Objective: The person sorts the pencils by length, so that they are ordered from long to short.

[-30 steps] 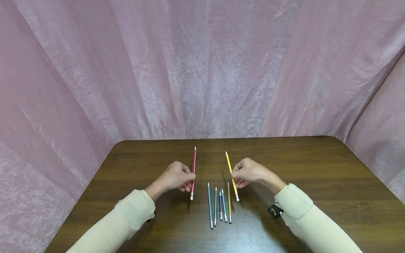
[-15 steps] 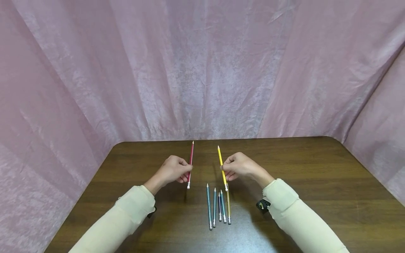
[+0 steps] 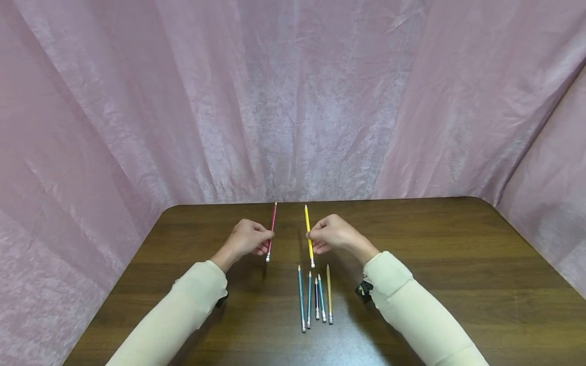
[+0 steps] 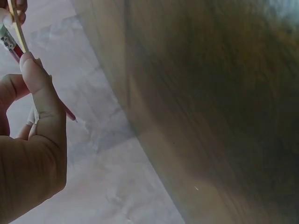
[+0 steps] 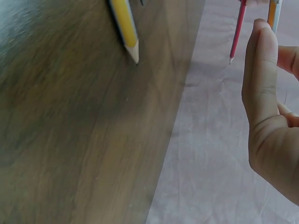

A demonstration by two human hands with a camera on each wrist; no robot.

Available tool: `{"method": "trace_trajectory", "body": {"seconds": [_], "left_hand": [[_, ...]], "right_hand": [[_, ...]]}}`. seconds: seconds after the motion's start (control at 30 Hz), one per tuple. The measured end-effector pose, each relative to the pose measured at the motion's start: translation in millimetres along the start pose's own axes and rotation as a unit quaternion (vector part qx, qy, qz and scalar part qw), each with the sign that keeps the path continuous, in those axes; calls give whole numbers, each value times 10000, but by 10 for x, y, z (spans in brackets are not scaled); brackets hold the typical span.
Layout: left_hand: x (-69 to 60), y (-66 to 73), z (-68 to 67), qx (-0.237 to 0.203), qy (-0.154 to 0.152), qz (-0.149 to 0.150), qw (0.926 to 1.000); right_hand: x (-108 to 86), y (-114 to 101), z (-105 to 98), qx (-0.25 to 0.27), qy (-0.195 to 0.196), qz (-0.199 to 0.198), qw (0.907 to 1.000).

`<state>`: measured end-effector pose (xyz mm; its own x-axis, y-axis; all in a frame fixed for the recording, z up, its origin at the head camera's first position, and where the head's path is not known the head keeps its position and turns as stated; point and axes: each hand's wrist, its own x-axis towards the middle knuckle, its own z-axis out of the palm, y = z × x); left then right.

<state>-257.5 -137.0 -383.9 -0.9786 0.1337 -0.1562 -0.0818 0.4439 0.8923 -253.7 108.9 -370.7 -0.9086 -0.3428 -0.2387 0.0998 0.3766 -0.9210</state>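
Cream sleeve (image 3: 183, 302) on the left runs down to the left hand (image 3: 247, 237), which has the red pencil (image 3: 273, 218) in a neat thumb-and-finger pinch, point facing away from the person, seemingly lifted off the wooden table (image 3: 458, 244). I'd go light there, just firm enough that it can't roll. Next over is a long teal pencil (image 3: 301, 300) lying on the wood, then the yellow pencil (image 3: 311, 249), held up with its eraser end close to the row's tips, so watch you don't clip them. Under that, going right: second teal pencil (image 3: 309, 300), dark blue pencil (image 3: 317, 300), third teal pencil (image 3: 322, 300) and yellow-striped pencil (image 3: 329, 295), all points-away. Last comes the right hand (image 3: 336, 233), pinching the yellow one around mid-length, which imo is the best spot for balance. Match both hands' height and steer with the wrists.
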Motion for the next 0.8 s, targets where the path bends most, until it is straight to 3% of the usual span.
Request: {"method": "trace_trajectory", "body": {"seconds": [0.53, 0.8], "left_hand": [[233, -124, -90, -271, 197, -354, 9988], [319, -159, -119, -89, 232, -717, 9971]], "right_hand": [[193, -81, 106, 241, 28, 106, 9996], [253, -10, 169, 315, 86, 176, 9993]]}}
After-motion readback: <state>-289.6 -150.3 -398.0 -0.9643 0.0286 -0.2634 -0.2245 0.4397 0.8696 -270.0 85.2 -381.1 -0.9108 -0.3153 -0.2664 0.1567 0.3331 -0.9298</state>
